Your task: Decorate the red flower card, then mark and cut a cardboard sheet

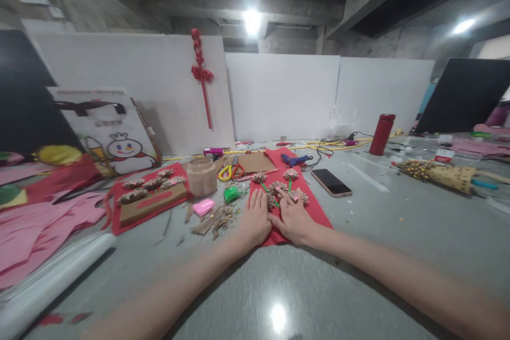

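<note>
On the grey table (pixel 358 265), in the head view, the left hand (pixel 255 219) and the right hand (pixel 294 219) lie side by side on the near end of a red sheet (pixel 316 211). Both hands are spread flat with the palms down. The thumbs almost meet, and neither hand grips anything. This flat position seems to press the sheet so that it does not slide or curl.

The fingertips of the right hand touch one of the paper flowers (pixel 290 173) that lie on the sheet. The others are just beyond both hands, joined by thin green stems (pixel 265 187). Whether the left fingers touch a flower I cannot tell.

To the left of the left hand lie brown scraps (pixel 215 219), probably cuttings pushed aside. Further left is a red board (pixel 147 199) with similar flowers on it.

Beyond the hands, a jar (pixel 201 175), yellow scissors (pixel 228 171) and a blue glue gun (pixel 295 159) are close to the far end of the sheet, so the tools are within easy reach.

To the right, a phone (pixel 330 182) lies face up just beside the sheet, and a red bottle (pixel 381 134) stands well apart near the white wall.
</note>
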{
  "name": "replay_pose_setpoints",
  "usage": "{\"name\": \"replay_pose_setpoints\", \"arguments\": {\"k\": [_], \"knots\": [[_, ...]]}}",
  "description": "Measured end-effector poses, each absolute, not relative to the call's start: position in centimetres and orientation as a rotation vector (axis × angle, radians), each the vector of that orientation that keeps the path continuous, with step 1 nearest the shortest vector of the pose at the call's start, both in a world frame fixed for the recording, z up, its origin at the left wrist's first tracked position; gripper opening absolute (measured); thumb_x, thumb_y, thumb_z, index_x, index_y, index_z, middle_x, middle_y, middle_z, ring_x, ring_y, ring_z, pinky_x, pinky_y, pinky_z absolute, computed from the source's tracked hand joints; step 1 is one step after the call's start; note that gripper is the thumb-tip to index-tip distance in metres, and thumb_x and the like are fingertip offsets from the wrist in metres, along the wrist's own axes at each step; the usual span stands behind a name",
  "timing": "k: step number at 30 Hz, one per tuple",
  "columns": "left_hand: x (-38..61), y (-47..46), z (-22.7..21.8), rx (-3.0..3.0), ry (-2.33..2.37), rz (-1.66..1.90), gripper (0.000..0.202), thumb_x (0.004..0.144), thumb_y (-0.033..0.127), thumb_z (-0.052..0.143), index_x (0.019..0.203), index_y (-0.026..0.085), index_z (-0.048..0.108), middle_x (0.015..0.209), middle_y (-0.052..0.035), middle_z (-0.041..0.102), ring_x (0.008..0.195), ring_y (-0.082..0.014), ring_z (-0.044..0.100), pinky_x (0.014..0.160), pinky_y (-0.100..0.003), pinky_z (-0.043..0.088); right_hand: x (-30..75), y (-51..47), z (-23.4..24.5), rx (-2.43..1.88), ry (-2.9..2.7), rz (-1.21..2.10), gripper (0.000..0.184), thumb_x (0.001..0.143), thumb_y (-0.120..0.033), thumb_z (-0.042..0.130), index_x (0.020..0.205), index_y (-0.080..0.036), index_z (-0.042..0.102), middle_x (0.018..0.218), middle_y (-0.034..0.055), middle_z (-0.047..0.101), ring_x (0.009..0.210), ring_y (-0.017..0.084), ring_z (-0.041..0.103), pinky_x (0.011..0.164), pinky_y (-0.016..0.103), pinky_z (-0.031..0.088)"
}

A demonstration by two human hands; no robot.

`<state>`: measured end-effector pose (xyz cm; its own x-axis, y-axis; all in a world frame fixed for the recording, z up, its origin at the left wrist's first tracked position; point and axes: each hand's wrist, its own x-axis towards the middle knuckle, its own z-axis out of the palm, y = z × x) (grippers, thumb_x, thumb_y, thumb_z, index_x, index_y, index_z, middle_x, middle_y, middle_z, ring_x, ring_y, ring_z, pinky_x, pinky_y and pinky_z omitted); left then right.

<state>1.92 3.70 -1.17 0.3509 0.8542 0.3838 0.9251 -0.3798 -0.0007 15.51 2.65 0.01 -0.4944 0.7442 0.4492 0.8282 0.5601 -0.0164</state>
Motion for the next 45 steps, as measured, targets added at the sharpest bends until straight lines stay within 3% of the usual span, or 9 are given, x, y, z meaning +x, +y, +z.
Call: {"name": "replay_pose_setpoints", "arguments": {"k": [3,7,12,18,28,36,45], "knots": [[2.0,3.4,-0.6,-2.386,-1.561,-0.584,0.046,0.073,0.015,0.032,0.117,0.002,0.033,0.125,-0.0175,0.034,0.118,-0.0247,0.024,0.096,-0.039,0.019,15.8,2.4,0.2,-1.259,-2.275,-0.295,0.046,0.081,-0.033,0.027,0.115,-0.005,0.039,0.121,0.0174,0.042,0.119,0.023,0.025,0.096,0.05,0.0],[1.9,2.2,0.5,-2.454,-1.463,-0.76,0.034,0.073,0.009,0.033,0.105,0.009,0.043,0.11,-0.0123,0.044,0.102,-0.0174,0.042,0.088,-0.031,0.033,16.5,2.2,0.4,-1.288,-2.152,-0.339,0.043,0.076,-0.02,0.029,0.117,-0.007,0.037,0.124,0.015,0.039,0.116,0.022,0.03,0.096,0.048,-0.004],[1.6,-0.5,0.5,-2.69,-1.332,-0.695,0.026,0.075,0.009,0.034,0.094,0.016,0.05,0.103,-0.0071,0.048,0.093,-0.0152,0.047,0.079,-0.027,0.039,17.2,2.4,0.9,-1.34,-2.163,-0.316,0.049,0.07,-0.013,0.03,0.118,-0.006,0.035,0.122,0.0157,0.041,0.118,0.021,0.026,0.095,0.049,-0.004],[1.6,-1.5,0.3,-2.852,-1.282,-0.558,0.028,0.074,0.006,0.034,0.09,0.016,0.054,0.095,-0.0053,0.055,0.088,-0.014,0.05,0.078,-0.025,0.039,16.9,1.7,0.7,-1.358,-2.285,-0.307,0.046,0.073,-0.02,0.033,0.116,-0.005,0.037,0.127,0.017,0.033,0.118,0.024,0.025,0.094,0.049,-0.003],[1.8,-1.2,0.3,-2.84,-1.277,-0.573,0.026,0.071,0.005,0.035,0.082,0.016,0.056,0.087,-0.0054,0.056,0.083,-0.0145,0.051,0.075,-0.026,0.04,15.7,3.0,0.4,-1.41,-2.383,-0.395,0.038,0.08,-0.03,0.029,0.099,-0.003,0.048,0.119,0.0235,0.041,0.121,0.025,0.02,0.093,0.053,-0.007],[1.8,-1.4,0.4,-2.849,-1.27,-0.61,0.03,0.069,0.003,0.034,0.084,0.016,0.056,0.091,-0.0054,0.057,0.087,-0.0143,0.05,0.079,-0.026,0.038,15.2,3.3,0.5,-1.35,-2.382,-0.474,0.038,0.082,-0.029,0.024,0.092,-0.004,0.052,0.103,0.0207,0.053,0.12,0.024,0.022,0.093,0.053,-0.007],[1.7,-1.0,-0.1,-2.856,-1.224,-0.676,0.028,0.07,0.004,0.034,0.084,0.015,0.056,0.091,-0.0056,0.056,0.088,-0.0144,0.049,0.08,-0.026,0.038,15.3,3.7,0.0,-1.391,-2.411,-0.39,0.043,0.083,-0.033,0.022,0.096,-0.003,0.05,0.11,0.0231,0.049,0.119,0.024,0.023,0.092,0.054,-0.006]]}}
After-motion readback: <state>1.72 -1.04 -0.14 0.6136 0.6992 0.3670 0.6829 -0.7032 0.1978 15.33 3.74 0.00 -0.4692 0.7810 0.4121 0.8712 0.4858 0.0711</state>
